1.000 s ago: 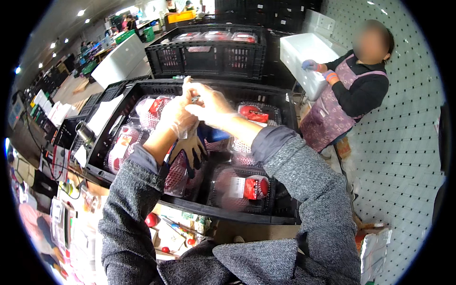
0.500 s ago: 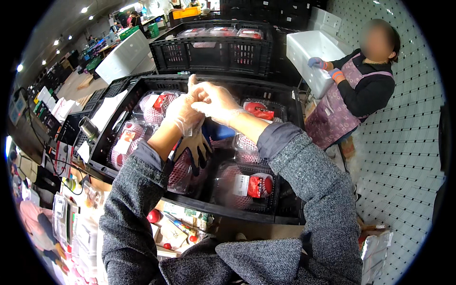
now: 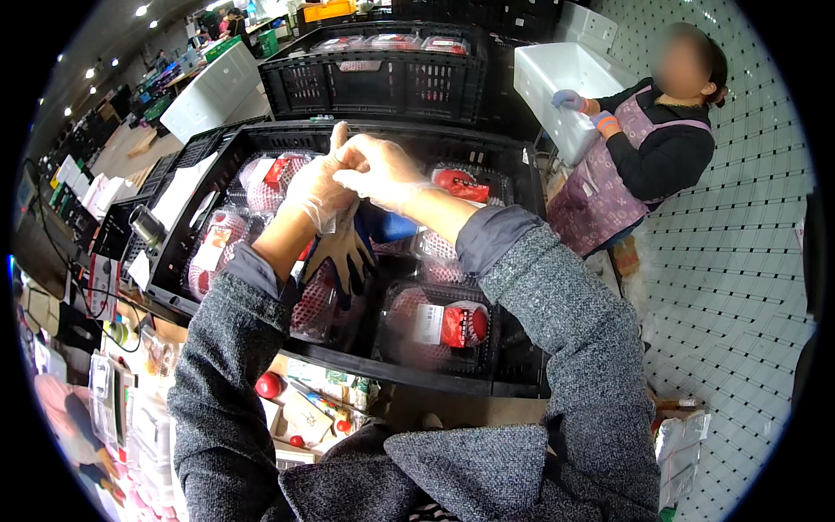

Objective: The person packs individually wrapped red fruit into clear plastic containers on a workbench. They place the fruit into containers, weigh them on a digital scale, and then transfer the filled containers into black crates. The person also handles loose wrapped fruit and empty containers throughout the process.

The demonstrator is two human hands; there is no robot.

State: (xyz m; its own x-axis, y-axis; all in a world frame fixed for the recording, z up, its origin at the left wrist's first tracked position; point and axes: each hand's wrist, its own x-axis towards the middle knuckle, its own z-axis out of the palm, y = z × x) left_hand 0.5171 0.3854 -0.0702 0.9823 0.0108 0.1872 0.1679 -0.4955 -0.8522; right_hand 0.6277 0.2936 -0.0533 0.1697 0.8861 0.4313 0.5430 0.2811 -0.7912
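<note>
My left hand (image 3: 315, 184) and my right hand (image 3: 383, 171), both in thin clear plastic gloves, meet above a black crate (image 3: 417, 376). A left finger stretches upward; the others are partly covered by my right hand. With bent fingers, my right hand pinches the thin plastic glove at the left fingers. Beneath them lies a pair of dark blue and beige work gloves (image 3: 341, 252). Around these sit several clear plastic packs of red fruit in pink foam nets, such as the near fruit pack (image 3: 409, 324) and the left fruit pack (image 3: 216, 248).
Behind stands another black crate (image 3: 374, 91) with fruit packs. At right, a person in a purple apron (image 3: 600, 196) and gloves touches a white foam box (image 3: 557, 96). A clear cup (image 3: 148, 226) stands at left; below the crate are loose red fruits (image 3: 269, 385).
The whole view has shifted slightly, so the crates and hands appear a little further left and higher. My hands keep nearly the same pose, right fingers still at the left glove.
</note>
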